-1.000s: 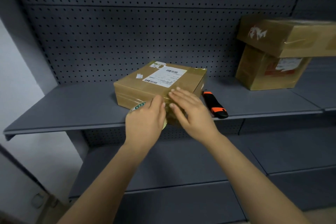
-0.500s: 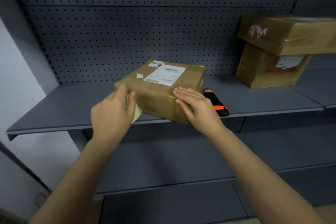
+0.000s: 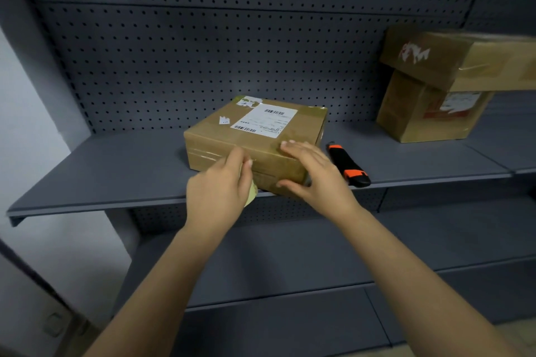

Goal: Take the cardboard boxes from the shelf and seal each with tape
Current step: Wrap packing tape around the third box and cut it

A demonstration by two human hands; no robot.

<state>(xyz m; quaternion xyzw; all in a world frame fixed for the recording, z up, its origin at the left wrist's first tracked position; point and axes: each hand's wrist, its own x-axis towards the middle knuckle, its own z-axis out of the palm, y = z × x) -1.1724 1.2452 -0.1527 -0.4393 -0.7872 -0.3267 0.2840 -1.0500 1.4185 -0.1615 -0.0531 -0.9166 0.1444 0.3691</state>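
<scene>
By the shelf [image 3: 116, 194] front edge, the left hand [image 3: 220, 185] grips tape [image 3: 251, 193] (mostly hidden) and the flat right hand [image 3: 316, 174] presses the box [image 3: 255, 136].

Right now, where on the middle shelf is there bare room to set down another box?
Widest bare patch: shelf left of the box, out to the shelf's left end. A smaller one lies between the knife and the stacked boxes. Crowded: the front edge at the box, where the left hand with the tape, the right hand and the knife cluster.
</scene>
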